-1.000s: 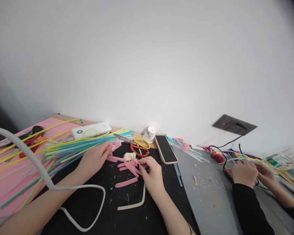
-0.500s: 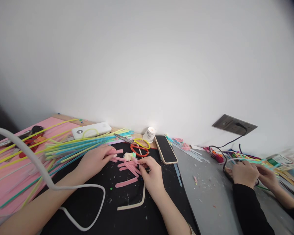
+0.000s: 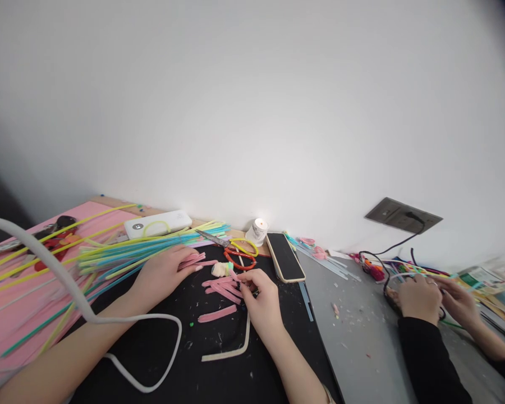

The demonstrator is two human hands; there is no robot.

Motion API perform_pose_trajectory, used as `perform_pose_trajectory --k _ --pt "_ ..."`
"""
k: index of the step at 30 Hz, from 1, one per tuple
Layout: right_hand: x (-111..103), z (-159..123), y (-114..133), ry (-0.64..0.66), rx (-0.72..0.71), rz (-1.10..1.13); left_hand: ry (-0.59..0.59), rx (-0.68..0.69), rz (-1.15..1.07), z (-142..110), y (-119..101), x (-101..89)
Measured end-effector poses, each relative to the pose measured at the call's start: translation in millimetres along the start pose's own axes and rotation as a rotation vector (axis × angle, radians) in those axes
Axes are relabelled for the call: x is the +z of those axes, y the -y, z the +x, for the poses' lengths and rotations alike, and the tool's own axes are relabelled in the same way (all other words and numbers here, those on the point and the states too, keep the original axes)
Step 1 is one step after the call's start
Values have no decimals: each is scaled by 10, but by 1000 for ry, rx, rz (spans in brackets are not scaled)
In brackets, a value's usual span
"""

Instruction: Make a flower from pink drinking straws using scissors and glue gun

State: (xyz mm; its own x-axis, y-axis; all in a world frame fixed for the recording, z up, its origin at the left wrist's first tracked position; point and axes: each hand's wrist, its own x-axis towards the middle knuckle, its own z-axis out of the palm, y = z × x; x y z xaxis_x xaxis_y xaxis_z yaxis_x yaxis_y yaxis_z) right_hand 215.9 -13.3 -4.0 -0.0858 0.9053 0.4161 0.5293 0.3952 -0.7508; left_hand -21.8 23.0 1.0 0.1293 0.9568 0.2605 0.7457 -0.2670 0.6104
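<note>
My left hand [image 3: 166,273] is closed on a few short pink pipe cleaner pieces [image 3: 194,258], whose ends stick out past the fingertips. My right hand [image 3: 258,294] pinches the end of another pink pipe cleaner piece [image 3: 234,277] at the edge of a small pile [image 3: 221,288] of them on the black mat [image 3: 177,370]. Between the hands lies a cream coil [image 3: 221,269] with a light green end. One separate pink piece [image 3: 217,313] rests below the pile. A bent cream pipe cleaner [image 3: 225,356] lies nearer to me.
Scissors [image 3: 239,259] with red and yellow handles, a white cup [image 3: 257,231] and a phone [image 3: 285,257] stand behind my hands. A white cable [image 3: 138,320] crosses my left forearm. Long coloured pipe cleaners [image 3: 147,249] lie left. On the right, another person's hands [image 3: 421,300] work.
The pink pieces in my left hand have shifted slightly and now lie gathered in its fingers. The cream coil shows more fully, a little to the left. My right hand has barely moved.
</note>
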Motion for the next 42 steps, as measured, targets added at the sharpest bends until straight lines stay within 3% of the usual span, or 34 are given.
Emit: perform_pose_trajectory --k 5,7,9,11,15,17,21,24,29,37,42 --pt "21 -5 6 58 71 128 -30 43 -62 -44 -161 -27" --pt "34 -14 31 127 83 179 71 141 -144 -79 -250 -31" --pt "50 -31 57 201 84 228 252 203 -236 -113 -318 -11" --pt "65 -49 75 253 75 261 304 221 -238 -135 -347 32" --pt "65 -59 87 272 45 248 283 260 -192 -138 -313 99" --pt "50 -47 79 219 29 191 233 219 -198 -124 -279 85" --pt "28 -24 29 65 35 -20 -118 -100 -154 -84 -200 -21" --pt "37 -32 -12 102 37 -131 -215 -237 -114 -54 -151 -87" --pt "50 -50 -28 224 31 -166 -144 -224 -104 -19 -104 -86" --pt "31 -25 -36 211 60 -119 9 -168 50 15 14 -6" --pt "36 -24 -46 208 70 -87 17 -53 3 6 80 26"
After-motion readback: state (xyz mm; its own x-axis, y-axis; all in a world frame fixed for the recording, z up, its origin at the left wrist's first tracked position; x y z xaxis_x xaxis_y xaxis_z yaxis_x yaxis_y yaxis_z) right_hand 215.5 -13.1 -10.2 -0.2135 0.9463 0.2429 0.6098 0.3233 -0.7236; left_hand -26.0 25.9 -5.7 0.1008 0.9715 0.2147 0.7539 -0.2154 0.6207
